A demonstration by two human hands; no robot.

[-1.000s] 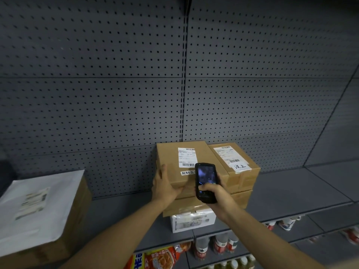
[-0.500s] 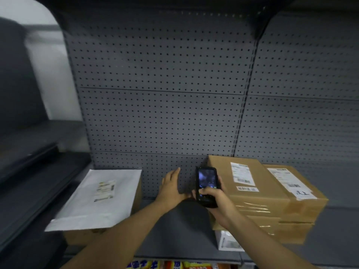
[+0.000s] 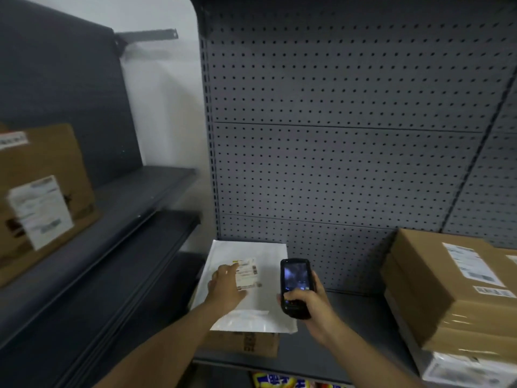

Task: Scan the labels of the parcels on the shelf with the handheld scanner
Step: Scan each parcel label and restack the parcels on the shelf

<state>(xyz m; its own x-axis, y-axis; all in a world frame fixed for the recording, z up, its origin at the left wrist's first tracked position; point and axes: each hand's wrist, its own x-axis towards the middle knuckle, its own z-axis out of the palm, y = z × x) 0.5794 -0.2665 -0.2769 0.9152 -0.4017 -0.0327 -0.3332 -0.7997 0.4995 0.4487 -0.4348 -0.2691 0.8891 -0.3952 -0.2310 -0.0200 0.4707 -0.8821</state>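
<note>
The handheld scanner (image 3: 295, 288) is being held upright in the right hand (image 3: 310, 306), fingers curled round its body and the thumb lying on its lower face. It is being kept just to the right of the white mailer (image 3: 251, 303), which is lying flat on a cardboard box (image 3: 246, 343) on the shelf (image 3: 349, 331). The left hand (image 3: 228, 287) is being rested flat on the mailer, fingers straight, with the fingertips touching the label (image 3: 246, 273).

Possible faults:
- The label is being partly covered by the left hand; a failed read is likely unless it is uncovered.
- The scanner is not being aimed at the label; a neighbouring code on the stacked brown parcels (image 3: 447, 289) at right could be read instead.
- The mailer could be pushed off the box under sideways pressure.
</note>
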